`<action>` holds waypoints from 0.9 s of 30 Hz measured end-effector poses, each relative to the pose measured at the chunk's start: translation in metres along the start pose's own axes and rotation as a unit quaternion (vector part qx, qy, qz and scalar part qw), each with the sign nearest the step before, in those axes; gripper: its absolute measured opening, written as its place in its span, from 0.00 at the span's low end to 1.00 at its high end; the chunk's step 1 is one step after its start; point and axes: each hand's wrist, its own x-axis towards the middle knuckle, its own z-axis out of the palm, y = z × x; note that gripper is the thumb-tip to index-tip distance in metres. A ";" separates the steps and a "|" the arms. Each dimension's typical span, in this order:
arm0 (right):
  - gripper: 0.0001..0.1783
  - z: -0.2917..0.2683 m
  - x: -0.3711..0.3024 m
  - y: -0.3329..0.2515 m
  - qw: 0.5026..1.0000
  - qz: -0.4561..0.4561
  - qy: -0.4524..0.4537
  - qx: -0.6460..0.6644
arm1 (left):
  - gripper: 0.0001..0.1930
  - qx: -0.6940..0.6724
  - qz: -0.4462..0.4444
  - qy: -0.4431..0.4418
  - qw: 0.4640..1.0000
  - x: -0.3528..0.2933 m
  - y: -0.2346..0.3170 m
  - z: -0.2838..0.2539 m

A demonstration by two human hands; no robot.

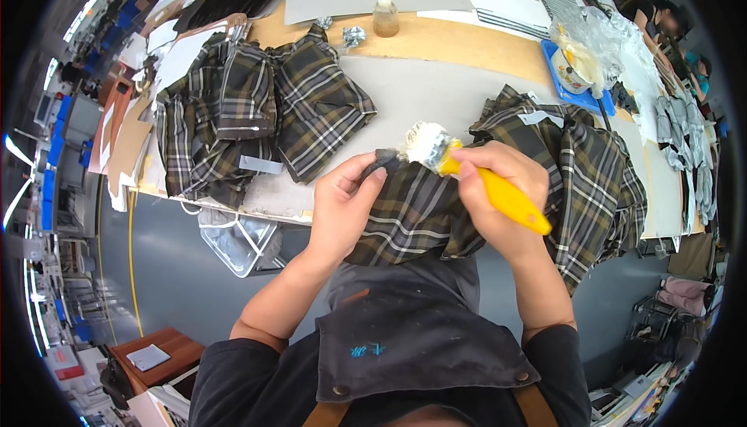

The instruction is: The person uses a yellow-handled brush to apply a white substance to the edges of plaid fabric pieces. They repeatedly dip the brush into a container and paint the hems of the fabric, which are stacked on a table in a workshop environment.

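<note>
Left hand point(342, 205): fingers clamped on a dark piece point(383, 162), held above plaid cloth point(412, 221). Right hand point(513, 166): fingers wrapped round a yellow-handled brush point(510, 201), its whitened bristles set at that piece; contact cannot be told. Left: plaid garment point(253, 92). Far centre: bottle point(386, 21). Right: blue tray point(573, 98). Table point(412, 88): grey surface exposed between fabrics; near edge overhung by cloth.

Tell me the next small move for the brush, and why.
Probably ease the yellow-handled brush in a short stroke along the dark piece: the left hand pinches that piece, and the right hand holds the brush with its pale, clumped bristles right beside it. Whether they touch is hard to tell.
</note>
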 end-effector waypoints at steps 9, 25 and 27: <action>0.04 -0.004 -0.001 0.001 0.999 0.039 -0.028 0.007 | 0.11 -0.054 -0.002 -0.022 0.998 0.002 0.004 -0.003; 0.16 -0.083 -0.016 0.018 0.591 0.356 0.096 0.718 | 0.11 -0.046 0.053 -0.096 0.993 0.017 0.016 0.021; 0.16 -0.103 -0.014 0.010 0.645 0.357 0.124 0.665 | 0.11 -0.039 0.055 -0.105 0.992 0.023 0.015 0.029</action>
